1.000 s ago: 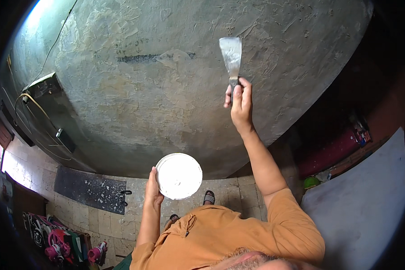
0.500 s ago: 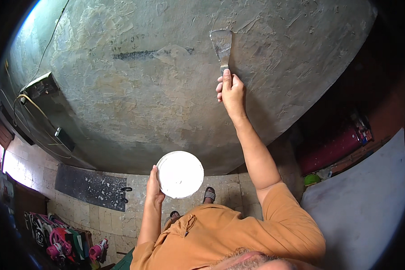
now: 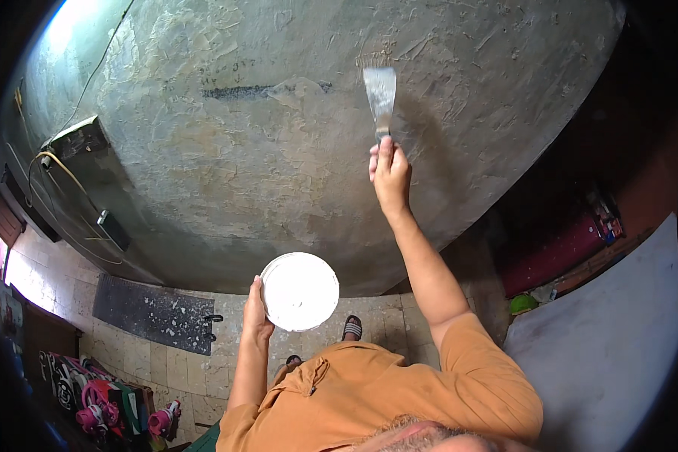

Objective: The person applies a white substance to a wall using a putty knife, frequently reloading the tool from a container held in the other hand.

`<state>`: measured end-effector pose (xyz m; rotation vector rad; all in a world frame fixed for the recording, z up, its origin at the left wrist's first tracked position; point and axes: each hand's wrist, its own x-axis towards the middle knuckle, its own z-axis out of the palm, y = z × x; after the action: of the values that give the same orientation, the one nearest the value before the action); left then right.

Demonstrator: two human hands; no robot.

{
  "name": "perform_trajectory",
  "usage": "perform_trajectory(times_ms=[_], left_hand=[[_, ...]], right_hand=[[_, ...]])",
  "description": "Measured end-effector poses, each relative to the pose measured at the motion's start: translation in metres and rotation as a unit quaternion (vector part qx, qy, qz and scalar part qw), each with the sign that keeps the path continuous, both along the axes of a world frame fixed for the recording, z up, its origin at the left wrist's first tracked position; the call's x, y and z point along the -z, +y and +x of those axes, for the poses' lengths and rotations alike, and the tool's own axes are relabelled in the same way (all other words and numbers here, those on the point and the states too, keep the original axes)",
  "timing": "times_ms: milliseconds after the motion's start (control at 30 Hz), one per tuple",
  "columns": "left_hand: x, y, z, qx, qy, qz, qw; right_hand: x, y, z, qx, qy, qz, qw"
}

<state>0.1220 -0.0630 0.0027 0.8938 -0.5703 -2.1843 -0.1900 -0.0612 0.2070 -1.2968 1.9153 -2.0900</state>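
My right hand is closed around the handle of a putty knife, its wide metal blade pointing up along the wall. The blade looks just off the surface, below a small ridged patch of filler. My left hand grips the side of a round white tub, held low in front of me. Glare washes out the tub's inside, so its contents are hard to make out. Grey-green and rough, the wall carries many trowel ridges and a dark horizontal streak.
On the left, cables hang by a wall box and a smaller box. A spattered dark mat lies on the tiled floor. Pink and dark items are piled lower left. A pale flat surface stands at right, near a green object.
My right hand has drawn the putty knife back and down from the wall, exposing the ridged patch at its former blade edge. The left hand and tub stay nearly in place.
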Motion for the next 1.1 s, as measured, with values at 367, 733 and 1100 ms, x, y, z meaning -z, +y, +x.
perform_trajectory(times_ms=[367, 733, 1100], left_hand=[[-0.001, 0.001, -0.007, 0.009, -0.004, 0.012, 1.000], [-0.007, 0.000, -0.012, -0.001, -0.005, 0.029, 1.000], [0.000, -0.004, -0.012, -0.002, -0.017, 0.020, 1.000]], right_hand=[[0.022, 0.002, 0.010, -0.010, -0.002, 0.020, 1.000], [0.035, 0.005, 0.018, -0.013, -0.015, 0.069, 0.997], [-0.066, 0.010, 0.040, -0.124, -0.052, -0.003, 0.991]])
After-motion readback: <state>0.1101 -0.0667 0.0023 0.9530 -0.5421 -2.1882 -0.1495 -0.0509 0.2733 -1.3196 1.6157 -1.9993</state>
